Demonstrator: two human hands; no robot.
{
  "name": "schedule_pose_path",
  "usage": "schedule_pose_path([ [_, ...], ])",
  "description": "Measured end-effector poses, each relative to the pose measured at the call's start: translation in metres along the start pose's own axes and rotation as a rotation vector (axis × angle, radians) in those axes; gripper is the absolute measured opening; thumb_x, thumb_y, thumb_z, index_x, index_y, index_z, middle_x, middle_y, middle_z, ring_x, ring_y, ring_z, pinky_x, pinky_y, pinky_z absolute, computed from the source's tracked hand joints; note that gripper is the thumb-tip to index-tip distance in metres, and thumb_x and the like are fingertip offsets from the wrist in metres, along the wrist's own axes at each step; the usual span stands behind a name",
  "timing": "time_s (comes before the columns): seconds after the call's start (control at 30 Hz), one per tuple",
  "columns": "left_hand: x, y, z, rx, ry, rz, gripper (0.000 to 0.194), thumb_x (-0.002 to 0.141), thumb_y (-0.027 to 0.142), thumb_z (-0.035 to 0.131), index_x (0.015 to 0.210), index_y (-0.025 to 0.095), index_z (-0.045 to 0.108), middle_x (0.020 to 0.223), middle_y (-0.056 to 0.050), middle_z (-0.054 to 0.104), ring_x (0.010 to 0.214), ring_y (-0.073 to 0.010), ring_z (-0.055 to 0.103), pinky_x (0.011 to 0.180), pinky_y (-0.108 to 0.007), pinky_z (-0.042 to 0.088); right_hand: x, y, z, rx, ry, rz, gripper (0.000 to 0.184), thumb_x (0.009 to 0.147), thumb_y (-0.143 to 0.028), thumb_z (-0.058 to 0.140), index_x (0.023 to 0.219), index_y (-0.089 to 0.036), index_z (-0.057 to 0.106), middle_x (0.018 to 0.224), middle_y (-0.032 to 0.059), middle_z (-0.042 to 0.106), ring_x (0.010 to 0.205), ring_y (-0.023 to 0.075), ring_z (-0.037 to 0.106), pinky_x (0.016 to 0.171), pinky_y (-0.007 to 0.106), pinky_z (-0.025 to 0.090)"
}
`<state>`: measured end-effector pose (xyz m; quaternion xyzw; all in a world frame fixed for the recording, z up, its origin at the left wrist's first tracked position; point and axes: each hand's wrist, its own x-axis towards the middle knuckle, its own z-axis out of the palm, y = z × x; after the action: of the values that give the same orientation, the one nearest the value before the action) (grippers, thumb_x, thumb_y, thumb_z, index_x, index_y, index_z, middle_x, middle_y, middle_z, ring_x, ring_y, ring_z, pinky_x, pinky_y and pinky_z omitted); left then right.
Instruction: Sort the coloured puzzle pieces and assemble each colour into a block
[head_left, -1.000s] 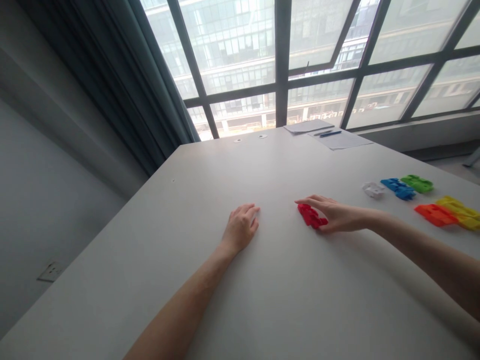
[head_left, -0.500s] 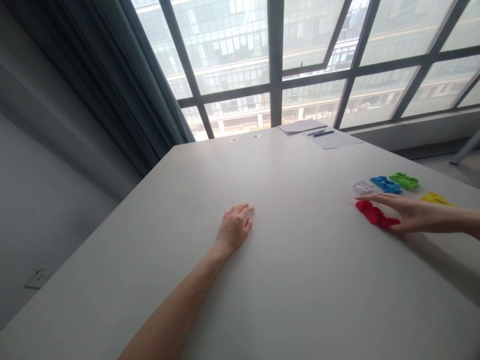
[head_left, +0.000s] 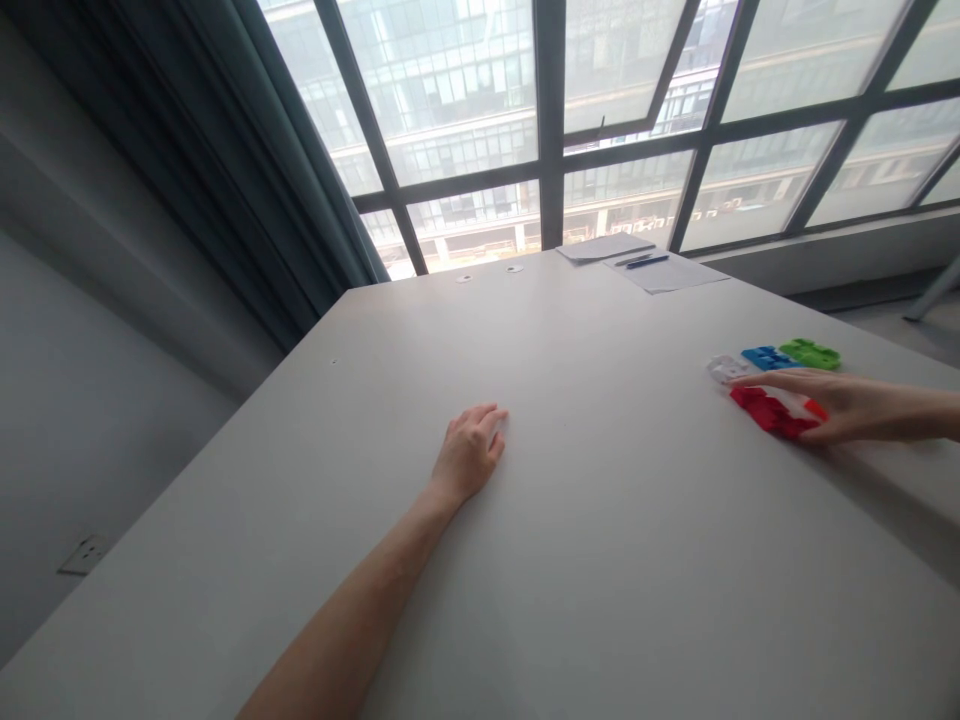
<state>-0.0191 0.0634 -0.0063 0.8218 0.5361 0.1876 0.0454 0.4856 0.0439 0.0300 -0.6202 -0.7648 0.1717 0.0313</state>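
Note:
My right hand [head_left: 840, 408] reaches in from the right edge with its thumb and fingers around a red, bumpy plastic piece [head_left: 772, 415], low over the table or on it; I cannot tell which. A translucent whitish piece [head_left: 724, 369] lies just beyond my right fingertips. Behind the hand are a blue piece [head_left: 769, 356] and a green piece [head_left: 811, 352], both with knobby tops. My left hand [head_left: 469, 450] rests palm down on the table, fingers loosely bent and thumb apart, holding nothing.
The white table [head_left: 585, 580] fills most of the view. Papers [head_left: 679, 275] with a dark pen [head_left: 647, 262] on them lie at its far end before the windows. A dark curtain [head_left: 247, 150] hangs at the left, and a wall socket [head_left: 84, 554] shows at lower left.
My right hand has moved slightly away from me and to the right with the red piece. The yellow piece seen beside it earlier is now hidden. My left hand stays put.

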Motion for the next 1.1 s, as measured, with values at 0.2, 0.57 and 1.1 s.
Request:
schedule_pose_path([
  [0.2,0.000,0.000,0.000,0.001,-0.002,0.000,0.036,0.088,0.014,0.051,0.122,0.021,0.060,0.135,-0.008,0.058,0.126,-0.0236,0.052,0.108,-0.045,0.039,-0.004,-0.030,-0.014,-0.020,0.079,-0.120,0.070,0.071,-0.044,0.066,0.139,-0.037,0.049,0.145,0.0089,0.049,0.132,0.0339,0.046,0.103,0.048,0.043],
  [0.57,-0.004,0.002,-0.004,0.055,0.054,0.021,0.035,0.086,0.012,0.051,0.118,0.022,0.061,0.130,-0.009,0.060,0.123,-0.0247,0.053,0.106,-0.046,0.041,0.075,-0.218,0.068,0.010,0.228,-0.517,0.038,0.090,-0.031,0.051,0.126,-0.028,0.058,0.138,0.0093,0.055,0.128,0.0287,0.049,0.102,0.049,0.042],
  [1.1,-0.006,0.002,-0.002,0.059,0.023,0.003,0.037,0.088,0.012,0.049,0.123,0.020,0.057,0.134,-0.011,0.056,0.125,-0.0236,0.052,0.107,-0.044,0.039,0.100,-0.216,0.100,-0.049,0.338,-0.416,0.036,0.096,-0.032,0.038,0.125,-0.022,0.057,0.138,0.0107,0.055,0.130,0.0259,0.047,0.104,0.045,0.037],
])
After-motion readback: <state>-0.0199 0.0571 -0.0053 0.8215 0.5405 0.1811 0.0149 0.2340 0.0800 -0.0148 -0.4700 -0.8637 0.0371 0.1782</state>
